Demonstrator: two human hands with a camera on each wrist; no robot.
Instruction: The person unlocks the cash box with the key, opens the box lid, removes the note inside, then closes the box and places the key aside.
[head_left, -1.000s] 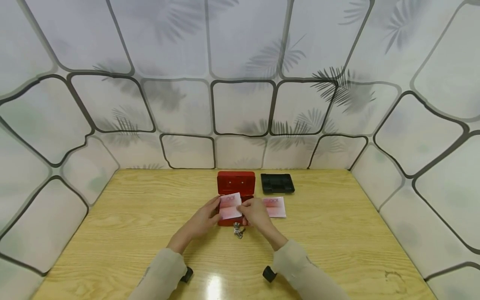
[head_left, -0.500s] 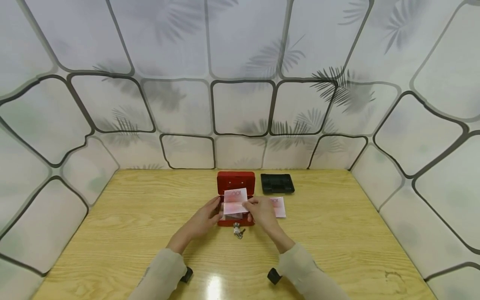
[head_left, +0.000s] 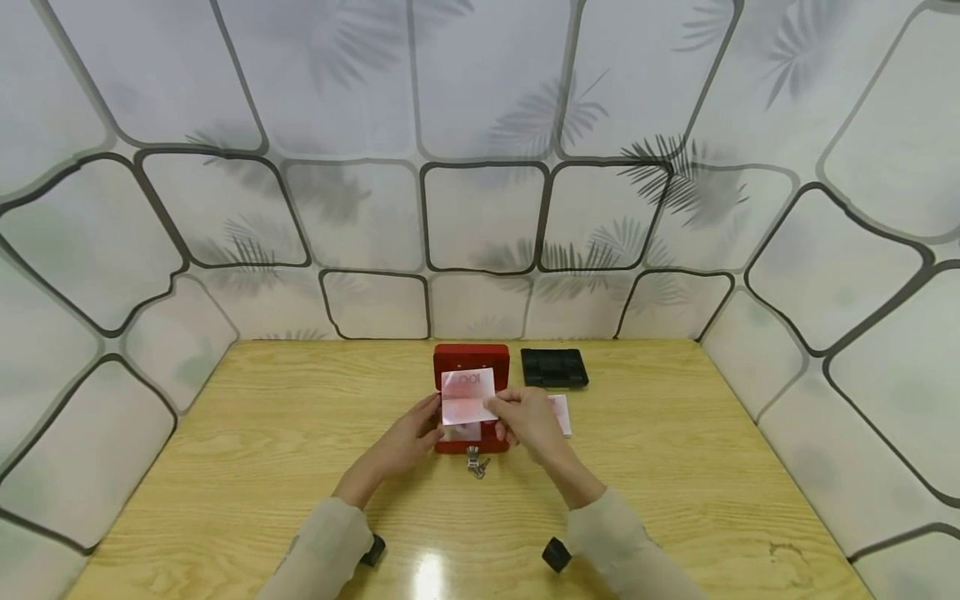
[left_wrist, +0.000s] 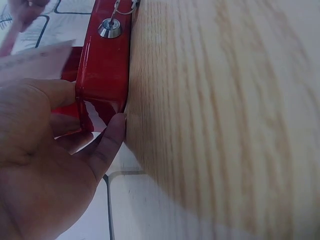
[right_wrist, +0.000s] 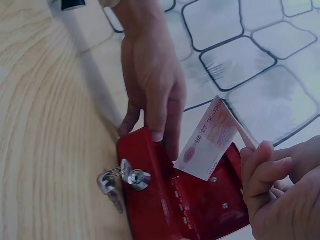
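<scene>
Pink print on a pale ground covers the folded banknote [head_left: 467, 397], with a large "100" near its far edge in the head view and dark characters along one side in the right wrist view. It is above the open, glossy red box [right_wrist: 150, 200], clamped between the thumb and fingers of the right hand [head_left: 534, 422]. The left hand [head_left: 401, 442] grips the box's left end. Keys [right_wrist: 114, 192] hang at its silver lock [right_wrist: 139, 179].
</scene>
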